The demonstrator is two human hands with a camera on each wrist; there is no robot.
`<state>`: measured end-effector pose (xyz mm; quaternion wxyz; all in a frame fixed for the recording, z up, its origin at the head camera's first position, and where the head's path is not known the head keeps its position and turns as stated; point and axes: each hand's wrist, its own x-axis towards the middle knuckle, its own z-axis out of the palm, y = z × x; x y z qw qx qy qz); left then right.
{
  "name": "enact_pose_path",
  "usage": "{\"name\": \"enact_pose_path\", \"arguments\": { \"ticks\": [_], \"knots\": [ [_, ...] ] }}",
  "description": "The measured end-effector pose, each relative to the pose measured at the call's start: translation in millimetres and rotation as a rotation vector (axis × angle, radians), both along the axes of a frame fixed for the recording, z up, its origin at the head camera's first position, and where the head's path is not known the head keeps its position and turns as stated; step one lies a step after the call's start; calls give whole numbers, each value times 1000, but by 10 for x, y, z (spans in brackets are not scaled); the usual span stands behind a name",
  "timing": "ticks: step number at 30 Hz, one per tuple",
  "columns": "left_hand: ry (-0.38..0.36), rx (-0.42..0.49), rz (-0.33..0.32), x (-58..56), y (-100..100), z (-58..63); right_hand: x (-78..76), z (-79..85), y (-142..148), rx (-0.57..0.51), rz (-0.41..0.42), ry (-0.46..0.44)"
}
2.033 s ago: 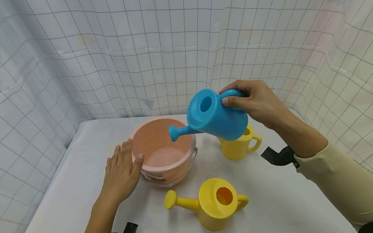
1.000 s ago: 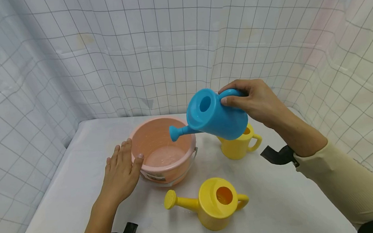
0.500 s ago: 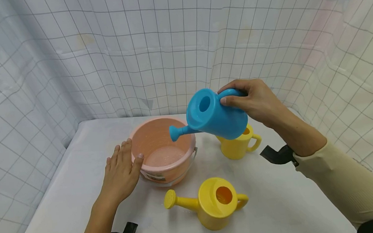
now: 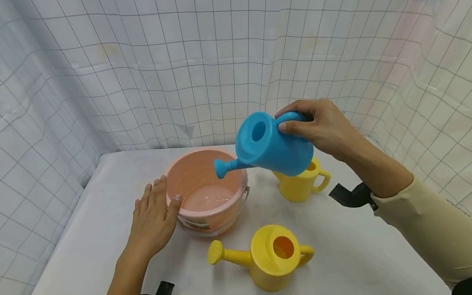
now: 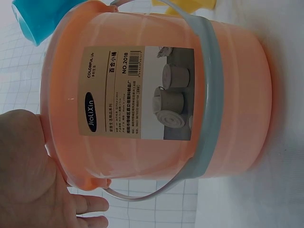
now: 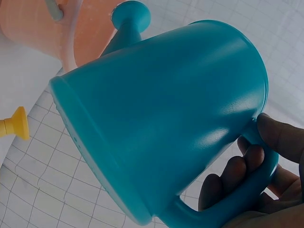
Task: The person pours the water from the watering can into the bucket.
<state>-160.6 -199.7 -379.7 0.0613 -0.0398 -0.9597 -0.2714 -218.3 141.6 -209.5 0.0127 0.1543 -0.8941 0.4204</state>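
Note:
My right hand (image 4: 323, 128) grips the handle of a blue watering can (image 4: 276, 148), thumb on top and fingers curled round it in the right wrist view. The can is raised and tipped to the left. Its spout head (image 4: 222, 168) is over the mouth of a pink bucket (image 4: 221, 219). With straight fingers, my left hand (image 4: 151, 220) rests against the bucket's left rim. A little water shows on the bucket floor. In the left wrist view, the bucket's label (image 5: 137, 92) and grey carrying handle (image 5: 207, 95) face the camera.
One yellow watering can (image 4: 273, 259) stands in front of the bucket, its spout pointing left. Another yellow watering can (image 4: 298, 186) stands behind, partly hidden by the blue one. White cloth covers the table (image 4: 98, 215); grid-patterned curtains (image 4: 228, 64) hang around it.
The blue watering can stays tipped over the bucket, with only a very slight shift. The left hand, the bucket and both yellow watering cans keep their places.

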Motion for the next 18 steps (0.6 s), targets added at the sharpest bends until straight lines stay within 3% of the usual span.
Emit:
{"name": "enact_pose_path", "arguments": {
  "ticks": [18],
  "knots": [
    [8,4,1,-4,1,-5,13,24,-1,-4,-3,0]
  ]
}}
